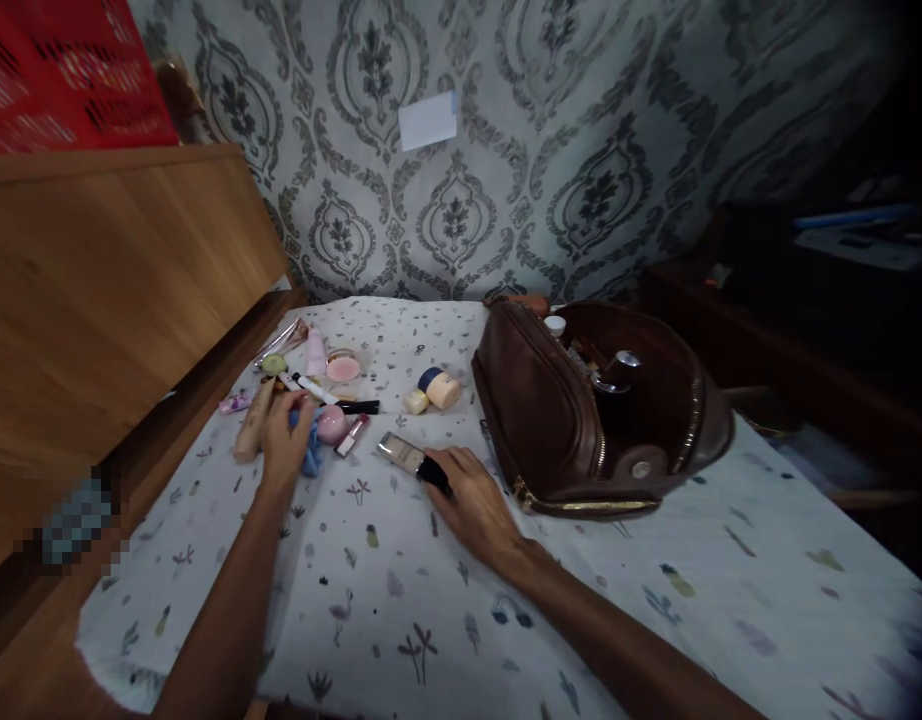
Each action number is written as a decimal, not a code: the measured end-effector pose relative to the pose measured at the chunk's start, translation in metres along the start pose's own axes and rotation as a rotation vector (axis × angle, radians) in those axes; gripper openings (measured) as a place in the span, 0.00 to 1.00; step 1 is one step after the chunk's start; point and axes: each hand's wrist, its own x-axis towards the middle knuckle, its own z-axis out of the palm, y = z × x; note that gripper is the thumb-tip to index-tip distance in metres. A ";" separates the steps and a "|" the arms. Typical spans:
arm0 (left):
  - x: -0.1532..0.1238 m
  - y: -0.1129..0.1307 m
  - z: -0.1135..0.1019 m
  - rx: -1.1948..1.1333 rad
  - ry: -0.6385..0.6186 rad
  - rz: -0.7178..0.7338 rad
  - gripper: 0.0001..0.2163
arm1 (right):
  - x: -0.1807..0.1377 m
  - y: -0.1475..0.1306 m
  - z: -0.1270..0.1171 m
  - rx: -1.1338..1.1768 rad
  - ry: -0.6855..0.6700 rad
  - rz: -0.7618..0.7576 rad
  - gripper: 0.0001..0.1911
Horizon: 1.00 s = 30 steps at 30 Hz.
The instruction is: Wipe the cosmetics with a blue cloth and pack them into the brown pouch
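My right hand [472,500] is closed round the black cap of a foundation bottle [402,454], whose clear beige body points left just over the cloth. My left hand [285,440] is among a cluster of cosmetics, fingers curled; what they grip, if anything, is hidden. Against it lies a crumpled blue cloth item [312,455]. Close by are a round pink jar [332,425], a lip gloss tube [352,436], a beige tube [254,425] and a black-ended stick [357,407]. Behind them sit a pink compact [343,368] and a pale pink tube [316,352].
A brown leather bag [540,410] stands unzipped at the right, with several items inside. Between it and the cluster are a peach jar with a blue band [440,387] and a small yellow jar [415,401]. A wooden panel [123,250] borders the left; patterned wall behind.
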 end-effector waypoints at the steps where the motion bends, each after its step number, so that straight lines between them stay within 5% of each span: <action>1: -0.002 0.001 0.002 0.024 -0.051 0.011 0.17 | 0.000 0.000 0.000 0.005 0.003 -0.003 0.18; 8: -0.008 0.007 0.000 0.270 -0.426 -0.025 0.24 | 0.000 0.000 -0.001 0.001 -0.004 0.007 0.20; 13: -0.007 0.016 -0.006 0.382 -0.432 0.001 0.22 | -0.001 -0.003 -0.003 0.003 -0.026 0.043 0.22; 20: -0.010 0.025 -0.001 0.200 -0.155 0.118 0.22 | -0.003 -0.003 -0.004 0.060 0.045 -0.017 0.25; 30: -0.075 0.077 0.038 -0.044 -0.474 0.566 0.21 | -0.008 0.000 0.001 0.181 0.075 -0.156 0.37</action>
